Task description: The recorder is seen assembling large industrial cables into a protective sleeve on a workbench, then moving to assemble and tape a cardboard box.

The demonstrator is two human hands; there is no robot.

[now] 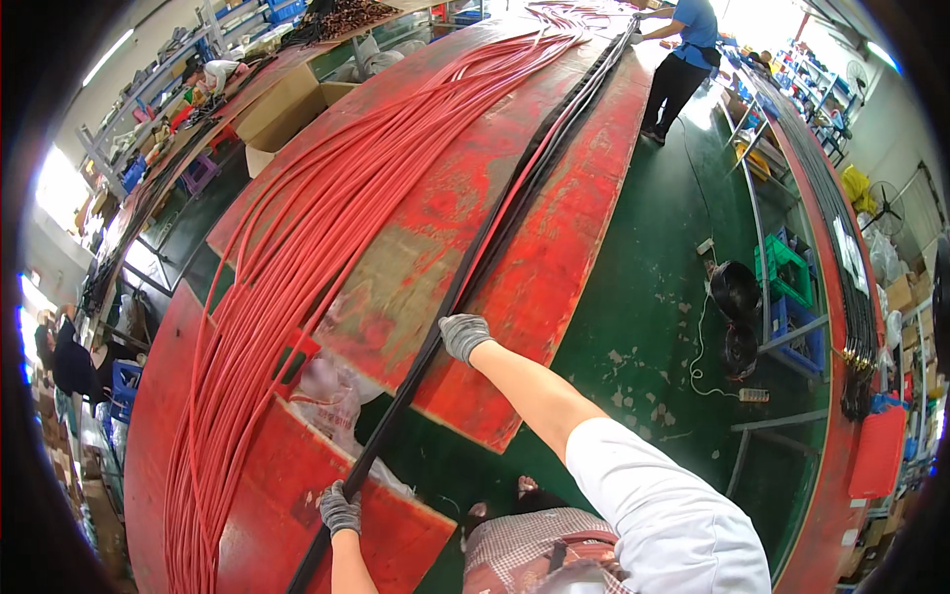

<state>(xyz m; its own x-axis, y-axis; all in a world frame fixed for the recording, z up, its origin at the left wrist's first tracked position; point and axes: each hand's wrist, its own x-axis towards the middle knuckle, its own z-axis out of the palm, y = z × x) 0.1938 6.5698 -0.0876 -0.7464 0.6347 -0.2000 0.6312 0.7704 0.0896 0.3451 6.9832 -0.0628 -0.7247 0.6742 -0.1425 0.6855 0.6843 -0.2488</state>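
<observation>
A long black cable bundle (pixel 398 408) runs from the lower edge up across the red-topped table (pixel 554 287). Farther along, it opens out into red and black strands. My right hand (pixel 463 338), in a grey knit glove, is closed round the bundle near mid-table. Nearer to me, my left hand (pixel 340 508), gloved alike, grips the same bundle lower down. Between the two hands the bundle spans a gap in the tabletop. A broad spread of red cables (pixel 336 198) lies to the left of it.
At the far end another person (pixel 683 49) in a blue shirt holds the bundle. Clear plastic bags (pixel 332 396) fill part of the table gap. A cardboard box (pixel 282 109) stands left. On the right are a power strip (pixel 754 395), green crate (pixel 782 265) and long bench with black cables (pixel 831 218).
</observation>
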